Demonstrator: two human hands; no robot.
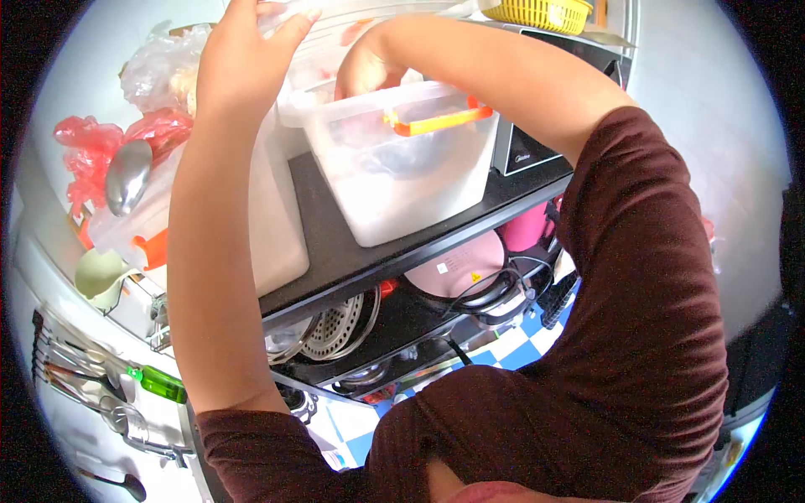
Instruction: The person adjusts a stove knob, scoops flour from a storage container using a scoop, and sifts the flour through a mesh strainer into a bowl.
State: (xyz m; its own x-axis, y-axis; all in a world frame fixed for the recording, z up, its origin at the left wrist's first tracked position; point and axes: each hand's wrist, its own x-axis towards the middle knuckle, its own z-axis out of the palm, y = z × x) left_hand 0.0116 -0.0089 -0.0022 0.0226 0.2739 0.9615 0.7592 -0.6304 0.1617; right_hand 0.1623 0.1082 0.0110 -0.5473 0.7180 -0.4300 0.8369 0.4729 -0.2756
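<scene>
A translucent plastic storage tub [411, 189] with an orange handle [436, 123] stands on the black shelf, with white contents showing through its wall. My right hand [369, 74] reaches over the rim into it, wrist bent down, and its fingers are hidden inside. Behind the rim, a clear ridged lid [331, 38] is tilted up. My left hand [247, 54] grips this lid at its left side, the thumb lying along it and the other fingers partly cut off by the top of the view.
Left are a second white tub [281, 226], a metal ladle [128, 178], red plastic bags [92, 147] and a pale green jug [101, 277]. A microwave [524, 151] stands right, with a yellow basket [545, 12] above. Cookware, including a pink round appliance [457, 268], fills the lower shelf.
</scene>
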